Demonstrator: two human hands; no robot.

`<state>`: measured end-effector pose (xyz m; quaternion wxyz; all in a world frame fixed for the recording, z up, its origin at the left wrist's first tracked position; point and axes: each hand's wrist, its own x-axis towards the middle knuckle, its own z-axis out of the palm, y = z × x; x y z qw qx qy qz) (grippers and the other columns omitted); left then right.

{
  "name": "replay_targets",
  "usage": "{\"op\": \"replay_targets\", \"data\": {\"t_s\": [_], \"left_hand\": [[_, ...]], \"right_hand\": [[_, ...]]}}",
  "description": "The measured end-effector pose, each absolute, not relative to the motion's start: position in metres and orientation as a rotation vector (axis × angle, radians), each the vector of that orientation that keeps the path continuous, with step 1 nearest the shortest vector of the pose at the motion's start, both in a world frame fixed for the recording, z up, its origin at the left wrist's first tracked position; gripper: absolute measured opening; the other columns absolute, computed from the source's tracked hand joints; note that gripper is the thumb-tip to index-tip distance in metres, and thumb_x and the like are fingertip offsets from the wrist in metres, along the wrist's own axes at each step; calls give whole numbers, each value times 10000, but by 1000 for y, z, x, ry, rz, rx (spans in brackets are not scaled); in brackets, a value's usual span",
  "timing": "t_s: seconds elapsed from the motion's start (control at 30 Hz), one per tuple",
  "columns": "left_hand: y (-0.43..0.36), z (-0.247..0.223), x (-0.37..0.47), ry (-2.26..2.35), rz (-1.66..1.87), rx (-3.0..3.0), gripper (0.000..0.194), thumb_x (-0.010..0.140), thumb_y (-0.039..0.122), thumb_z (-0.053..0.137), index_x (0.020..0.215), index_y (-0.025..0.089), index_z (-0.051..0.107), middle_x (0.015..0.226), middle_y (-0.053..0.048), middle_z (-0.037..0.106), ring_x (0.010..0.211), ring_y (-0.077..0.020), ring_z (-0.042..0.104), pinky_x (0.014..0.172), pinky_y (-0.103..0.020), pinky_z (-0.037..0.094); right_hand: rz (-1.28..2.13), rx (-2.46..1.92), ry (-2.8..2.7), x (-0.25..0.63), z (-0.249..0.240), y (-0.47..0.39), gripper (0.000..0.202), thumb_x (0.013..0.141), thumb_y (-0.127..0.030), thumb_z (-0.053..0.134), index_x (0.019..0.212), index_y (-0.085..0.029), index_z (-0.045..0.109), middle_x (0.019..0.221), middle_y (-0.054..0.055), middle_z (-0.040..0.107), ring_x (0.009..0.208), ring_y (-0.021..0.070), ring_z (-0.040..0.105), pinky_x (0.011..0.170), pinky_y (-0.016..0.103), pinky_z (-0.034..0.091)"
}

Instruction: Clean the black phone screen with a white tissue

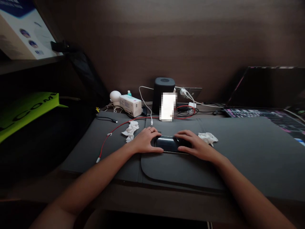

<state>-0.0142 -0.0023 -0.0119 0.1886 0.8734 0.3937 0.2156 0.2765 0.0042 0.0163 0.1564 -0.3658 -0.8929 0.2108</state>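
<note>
A dark smartphone [169,144] lies sideways on a grey mat [114,162], its glossy screen facing up. My left hand [146,140] grips its left end, thumb along the near edge and fingers at the far edge; a ring shows on one finger. At the right end, my right hand [194,144] holds it the same way, covering that end. Crumpled white tissue [131,130] rests beside my left hand, and another crumpled tissue [208,138] is just behind my right wrist. A white cable's plug [152,122] lies beyond my left fingers.
Behind the phone stand a black speaker [164,83] and a blurred-out bright rectangle [168,108]. A small box [130,105] and a white round-headed object [115,96] are to their left. A red cable [103,143] curves across the mat. An open laptop [269,89] stands at right.
</note>
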Motion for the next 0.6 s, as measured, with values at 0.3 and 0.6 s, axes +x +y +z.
{"op": "replay_targets", "data": {"t_s": [0.3, 0.6], "left_hand": [[0, -13, -18, 1081, 592, 2428, 651, 746, 624, 724, 1270, 246, 633, 1220, -87, 567, 1146, -273, 541, 1038, -420, 423], [2, -16, -18, 1073, 592, 2426, 678, 740, 631, 731, 1284, 238, 634, 1223, -88, 566, 1132, -267, 552, 1035, -403, 425]], "right_hand": [[596, -1067, -2644, 278, 18, 3, 561, 887, -590, 602, 1336, -254, 606, 1260, 139, 576, 1175, 328, 548, 1016, 503, 457], [630, -1094, -2636, 278, 16, 2, 587, 879, -610, 601, 1339, -245, 602, 1257, 140, 560, 1184, 332, 526, 1028, 508, 435]]}}
